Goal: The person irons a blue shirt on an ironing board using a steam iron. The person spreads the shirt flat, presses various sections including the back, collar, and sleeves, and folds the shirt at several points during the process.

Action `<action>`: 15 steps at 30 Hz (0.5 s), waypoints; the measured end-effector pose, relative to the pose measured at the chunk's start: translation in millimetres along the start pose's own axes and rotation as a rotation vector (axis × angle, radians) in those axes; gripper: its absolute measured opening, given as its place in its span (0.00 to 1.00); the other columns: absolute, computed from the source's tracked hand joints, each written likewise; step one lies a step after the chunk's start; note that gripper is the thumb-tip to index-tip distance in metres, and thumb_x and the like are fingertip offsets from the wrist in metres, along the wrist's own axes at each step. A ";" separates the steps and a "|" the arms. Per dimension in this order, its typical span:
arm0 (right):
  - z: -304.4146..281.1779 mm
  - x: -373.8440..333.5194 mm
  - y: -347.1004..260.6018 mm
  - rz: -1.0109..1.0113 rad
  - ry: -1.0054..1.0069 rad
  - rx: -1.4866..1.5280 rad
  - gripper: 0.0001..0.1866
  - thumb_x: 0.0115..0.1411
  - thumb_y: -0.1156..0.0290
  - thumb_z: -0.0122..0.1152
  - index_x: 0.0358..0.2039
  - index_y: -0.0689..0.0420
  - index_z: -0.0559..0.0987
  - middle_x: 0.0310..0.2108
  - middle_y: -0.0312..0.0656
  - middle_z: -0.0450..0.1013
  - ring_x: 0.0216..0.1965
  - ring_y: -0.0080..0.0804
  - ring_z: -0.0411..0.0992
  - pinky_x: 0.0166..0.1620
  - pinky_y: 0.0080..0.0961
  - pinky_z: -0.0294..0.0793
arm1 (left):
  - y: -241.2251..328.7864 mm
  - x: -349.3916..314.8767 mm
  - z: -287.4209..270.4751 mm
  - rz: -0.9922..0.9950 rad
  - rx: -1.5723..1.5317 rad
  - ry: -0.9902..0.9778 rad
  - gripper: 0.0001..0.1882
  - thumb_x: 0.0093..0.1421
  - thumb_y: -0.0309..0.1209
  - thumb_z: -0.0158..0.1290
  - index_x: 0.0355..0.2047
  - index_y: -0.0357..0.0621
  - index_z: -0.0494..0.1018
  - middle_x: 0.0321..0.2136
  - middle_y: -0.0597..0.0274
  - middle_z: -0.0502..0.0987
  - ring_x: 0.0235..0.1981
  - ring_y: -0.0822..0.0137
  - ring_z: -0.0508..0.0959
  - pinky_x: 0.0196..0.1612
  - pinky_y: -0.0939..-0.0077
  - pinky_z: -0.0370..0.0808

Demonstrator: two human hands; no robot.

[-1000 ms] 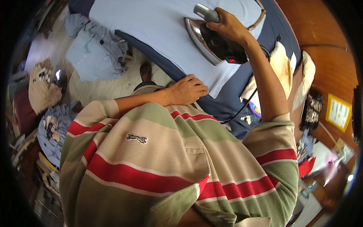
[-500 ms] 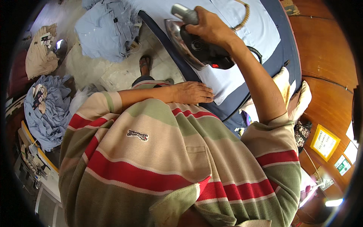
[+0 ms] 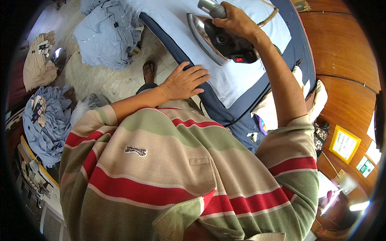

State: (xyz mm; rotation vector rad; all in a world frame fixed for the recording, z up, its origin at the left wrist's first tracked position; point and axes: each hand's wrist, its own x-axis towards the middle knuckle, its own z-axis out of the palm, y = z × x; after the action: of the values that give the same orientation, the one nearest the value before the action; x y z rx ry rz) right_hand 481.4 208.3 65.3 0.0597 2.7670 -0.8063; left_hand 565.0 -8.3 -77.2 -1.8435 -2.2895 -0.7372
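Observation:
My right hand (image 3: 241,22) grips the handle of a clothes iron (image 3: 219,38) with a black body, a metal soleplate and a lit red light. Under the iron lies a light blue garment (image 3: 237,82), spread over a dark blue padded ironing surface (image 3: 253,112). With fingers spread and holding nothing, my left hand (image 3: 185,82) hovers at or rests on the near left edge of that padding; contact is hard to tell. A coiled tan cord (image 3: 270,17) runs beyond the right hand.
Light blue shirts (image 3: 106,36) hang or lie at the far left. A blue clothes heap (image 3: 50,120) and a beige bundle (image 3: 38,64) sit further left. At right stands a wooden wall (image 3: 341,44) with a yellow-framed notice (image 3: 345,143). White cloth (image 3: 267,108) lies beside my right arm.
The iron has shifted right and slightly away with my right hand. My left hand has moved away from my body and leftward, its fingers now spread. More of the garment's near corner shows.

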 end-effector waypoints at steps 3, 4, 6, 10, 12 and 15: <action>-9.2 -5.8 0.7 0.040 -0.036 0.030 0.23 0.48 0.61 0.61 0.39 0.64 0.70 0.33 0.54 0.73 0.37 0.42 0.71 0.41 0.33 0.69 | 3.1 -8.1 0.0 -0.018 -0.041 -0.019 0.25 0.55 0.47 0.48 0.51 0.52 0.67 0.50 0.67 0.67 0.55 0.70 0.62 0.54 0.58 0.52; -7.7 -6.8 2.2 0.014 -0.021 0.047 0.23 0.48 0.61 0.60 0.39 0.64 0.70 0.33 0.55 0.73 0.38 0.43 0.72 0.41 0.33 0.69 | 4.3 -8.9 -0.4 -0.026 -0.051 -0.021 0.25 0.55 0.48 0.48 0.50 0.52 0.68 0.50 0.67 0.67 0.55 0.70 0.62 0.54 0.58 0.52; -2.2 -7.6 2.9 -0.042 0.009 0.079 0.23 0.48 0.62 0.60 0.39 0.65 0.69 0.34 0.57 0.73 0.38 0.45 0.72 0.41 0.34 0.69 | 7.3 -13.4 -0.4 -0.042 -0.063 -0.032 0.24 0.55 0.47 0.48 0.50 0.52 0.68 0.50 0.67 0.67 0.55 0.70 0.63 0.54 0.58 0.52; 25.3 4.7 7.9 -0.106 0.010 0.039 0.22 0.48 0.60 0.61 0.38 0.64 0.70 0.30 0.58 0.73 0.34 0.49 0.74 0.39 0.37 0.71 | 4.0 -21.2 2.3 -0.024 -0.061 -0.014 0.23 0.56 0.46 0.48 0.50 0.52 0.68 0.51 0.66 0.67 0.55 0.69 0.63 0.54 0.56 0.53; 26.3 -5.6 -14.5 -0.108 -0.064 0.018 0.23 0.49 0.62 0.61 0.40 0.64 0.70 0.29 0.57 0.73 0.33 0.45 0.74 0.39 0.34 0.70 | -9.0 -28.0 -11.9 -0.271 -0.066 0.070 0.22 0.56 0.44 0.48 0.49 0.51 0.68 0.49 0.62 0.68 0.53 0.65 0.66 0.53 0.58 0.56; 34.0 -11.8 -37.9 -0.055 -0.061 0.006 0.22 0.50 0.61 0.59 0.39 0.64 0.69 0.31 0.59 0.73 0.36 0.54 0.73 0.40 0.40 0.70 | -71.4 -28.2 -10.4 -0.929 -0.332 0.568 0.21 0.57 0.44 0.48 0.47 0.46 0.68 0.44 0.54 0.72 0.45 0.57 0.71 0.48 0.63 0.64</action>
State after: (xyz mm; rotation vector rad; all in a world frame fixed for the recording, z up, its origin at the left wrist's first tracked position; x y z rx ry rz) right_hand 496.6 158.4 60.6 -0.0393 2.7201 -0.8162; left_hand 502.7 -48.2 -100.1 -0.3759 -2.5908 -1.5587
